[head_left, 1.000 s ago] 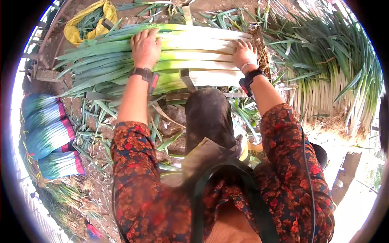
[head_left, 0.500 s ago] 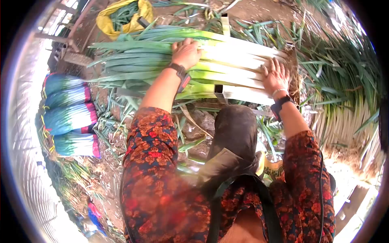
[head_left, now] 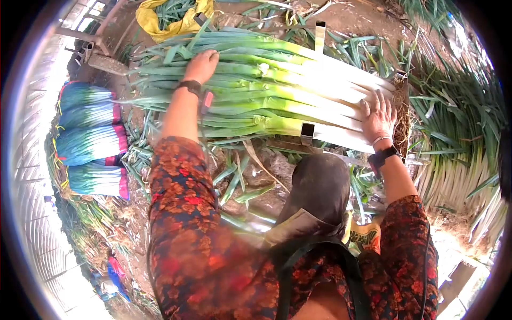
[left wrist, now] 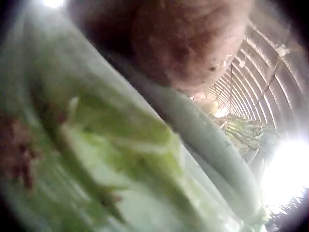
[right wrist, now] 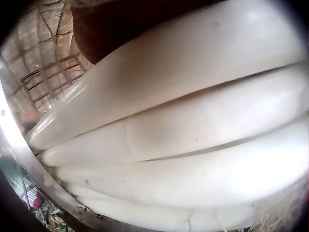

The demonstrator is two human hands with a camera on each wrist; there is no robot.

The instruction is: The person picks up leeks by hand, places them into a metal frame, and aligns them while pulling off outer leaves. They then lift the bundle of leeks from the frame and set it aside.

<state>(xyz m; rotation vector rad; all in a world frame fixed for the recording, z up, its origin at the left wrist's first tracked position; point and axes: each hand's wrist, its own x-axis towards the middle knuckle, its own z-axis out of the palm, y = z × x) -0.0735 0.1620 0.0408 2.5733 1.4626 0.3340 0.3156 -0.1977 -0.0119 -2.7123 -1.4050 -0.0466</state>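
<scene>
Long leeks lie side by side in the head view, with white stems (head_left: 341, 80) to the right and green leaves (head_left: 234, 98) to the left. The left hand (head_left: 202, 67) is on the leaves, its fingers bent and their tips hidden; whether it grips any cannot be seen. Above large leaves (left wrist: 145, 159), part of that hand (left wrist: 188, 43) shows blurred in the left wrist view. With fingers spread, the right hand (head_left: 380, 118) rests on the stems close to the root ends. Several white stems (right wrist: 169, 140) fill the right wrist view.
Metal uprights (head_left: 319, 36) (head_left: 308, 134) stand at the leeks' far and near sides. A yellow sack (head_left: 154, 24) lies at upper left, with tied bundles (head_left: 88, 136) below it. More leeks (head_left: 453, 165) are piled at right; a knee (head_left: 321, 184) is close to the near side.
The left hand has moved left along the leeks, from near their middle onto the leaves, and its fingers are more bent. The right hand remains by the root ends. The head view has shifted.
</scene>
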